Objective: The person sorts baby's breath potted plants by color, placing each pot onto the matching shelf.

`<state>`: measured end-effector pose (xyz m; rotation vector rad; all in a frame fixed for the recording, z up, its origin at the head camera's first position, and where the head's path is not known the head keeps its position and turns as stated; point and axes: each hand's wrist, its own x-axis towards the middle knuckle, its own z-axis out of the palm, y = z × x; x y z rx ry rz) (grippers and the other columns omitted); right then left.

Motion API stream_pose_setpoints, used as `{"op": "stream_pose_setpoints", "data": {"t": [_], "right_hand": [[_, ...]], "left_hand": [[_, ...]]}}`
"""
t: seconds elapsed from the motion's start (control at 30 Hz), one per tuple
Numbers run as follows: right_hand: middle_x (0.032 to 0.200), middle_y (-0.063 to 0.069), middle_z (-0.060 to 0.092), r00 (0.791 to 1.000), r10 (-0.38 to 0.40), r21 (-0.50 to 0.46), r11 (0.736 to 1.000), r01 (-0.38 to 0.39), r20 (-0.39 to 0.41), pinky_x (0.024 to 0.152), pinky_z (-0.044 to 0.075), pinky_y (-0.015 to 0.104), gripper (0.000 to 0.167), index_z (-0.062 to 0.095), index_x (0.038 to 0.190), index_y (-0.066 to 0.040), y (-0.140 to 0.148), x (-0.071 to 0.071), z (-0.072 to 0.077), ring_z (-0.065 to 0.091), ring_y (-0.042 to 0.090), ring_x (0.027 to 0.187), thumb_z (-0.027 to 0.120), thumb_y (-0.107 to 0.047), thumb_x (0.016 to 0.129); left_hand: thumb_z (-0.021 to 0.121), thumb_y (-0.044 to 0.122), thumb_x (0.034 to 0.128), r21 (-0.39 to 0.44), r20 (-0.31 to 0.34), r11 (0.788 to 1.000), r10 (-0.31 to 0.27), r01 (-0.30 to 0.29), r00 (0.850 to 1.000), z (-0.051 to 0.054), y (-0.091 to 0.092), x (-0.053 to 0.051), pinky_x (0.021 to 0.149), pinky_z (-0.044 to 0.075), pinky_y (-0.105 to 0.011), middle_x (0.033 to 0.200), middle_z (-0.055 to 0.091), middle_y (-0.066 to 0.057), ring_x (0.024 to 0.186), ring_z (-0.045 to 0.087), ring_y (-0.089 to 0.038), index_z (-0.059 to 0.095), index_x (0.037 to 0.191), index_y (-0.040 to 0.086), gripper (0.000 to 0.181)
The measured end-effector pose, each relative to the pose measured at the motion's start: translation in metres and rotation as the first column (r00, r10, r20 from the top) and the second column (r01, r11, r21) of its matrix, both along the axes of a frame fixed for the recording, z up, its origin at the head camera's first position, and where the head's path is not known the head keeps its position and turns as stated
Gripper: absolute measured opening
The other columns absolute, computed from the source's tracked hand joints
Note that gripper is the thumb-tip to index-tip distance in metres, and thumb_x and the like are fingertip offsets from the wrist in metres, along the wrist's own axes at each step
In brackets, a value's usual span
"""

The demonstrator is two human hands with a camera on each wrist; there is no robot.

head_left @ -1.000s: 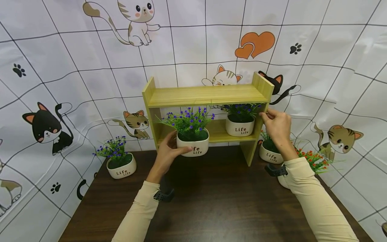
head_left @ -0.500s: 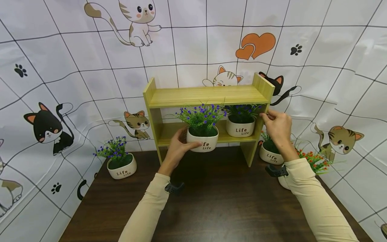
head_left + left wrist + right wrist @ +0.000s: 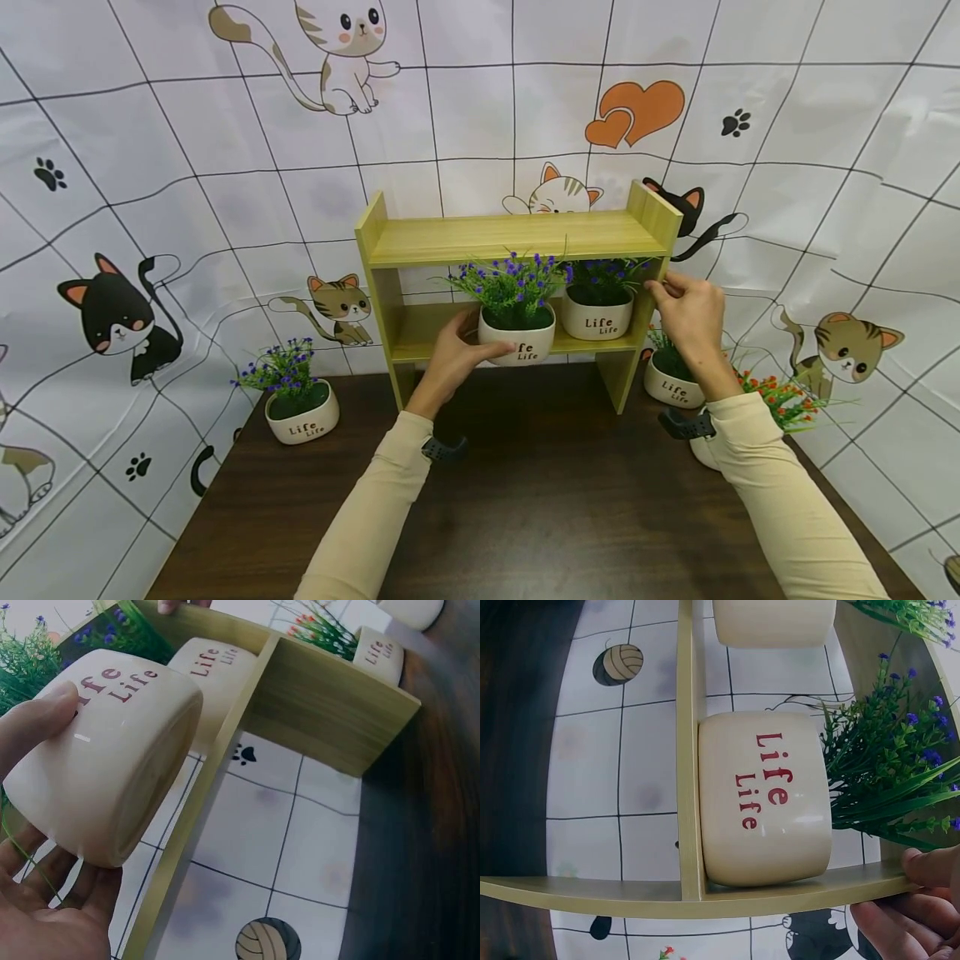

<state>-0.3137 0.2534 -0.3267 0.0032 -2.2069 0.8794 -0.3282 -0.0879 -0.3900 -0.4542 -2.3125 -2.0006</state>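
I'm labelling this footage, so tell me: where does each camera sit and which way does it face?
Head: worn on the head, facing forward and down at the wooden shelf; the left hand, right hand and forearms show.
Left wrist: worn there, looking past the held flowerpot toward the shelved flowerpot; the left hand shows, plus a bit of the right hand at the top edge.
Right wrist: worn there, facing the shelved flowerpot; the right hand shows, gripping the shelf's end.
Shared: both wrist views show the shelved flowerpot.

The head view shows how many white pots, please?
5: one pot in the left hand, one on the shelf, one on the table at left, two at right, both partly hidden.
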Motion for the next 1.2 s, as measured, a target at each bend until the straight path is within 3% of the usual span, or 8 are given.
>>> {"op": "stream_pose_setpoints", "data": {"t": [0.33,0.87,1.2], "right_hand": [[0.092,0.024,0.079,1.0,0.004,0.003,1.0,-0.004,-0.013,0.046,0.032,0.01,0.027,0.079,0.121,0.001,0.0,0.0,0.001,0.04,-0.026,0.051,0.075,-0.016,0.101],[0.097,0.025,0.079,1.0,0.008,-0.008,1.0,-0.008,0.001,0.047,0.034,0.007,0.029,0.078,0.123,0.002,-0.001,-0.001,0.0,0.042,-0.029,0.054,0.074,-0.018,0.102],[0.097,0.025,0.079,1.0,0.008,-0.014,1.0,-0.008,0.006,0.047,0.034,0.008,0.03,0.077,0.124,0.002,0.0,0.001,0.001,0.042,-0.027,0.052,0.074,-0.018,0.102]], "left_hand": [[0.092,0.027,0.084,0.026,0.015,0.999,-0.026,0.025,1.0,0.004,0.005,-0.013,0.113,0.052,-0.053,0.163,0.05,-0.012,0.145,0.054,-0.034,0.037,0.166,0.013,0.1],[0.092,0.026,0.084,0.03,0.057,0.999,0.033,-0.035,0.998,0.005,0.009,-0.027,0.109,0.053,-0.053,0.153,0.054,-0.015,0.142,0.054,-0.034,0.044,0.162,0.014,0.092],[0.092,0.022,0.0837,0.069,0.062,0.997,0.028,-0.033,0.998,0.006,0.017,-0.034,0.111,0.052,-0.054,0.151,0.059,-0.016,0.139,0.058,-0.035,0.045,0.161,0.012,0.091]]}}
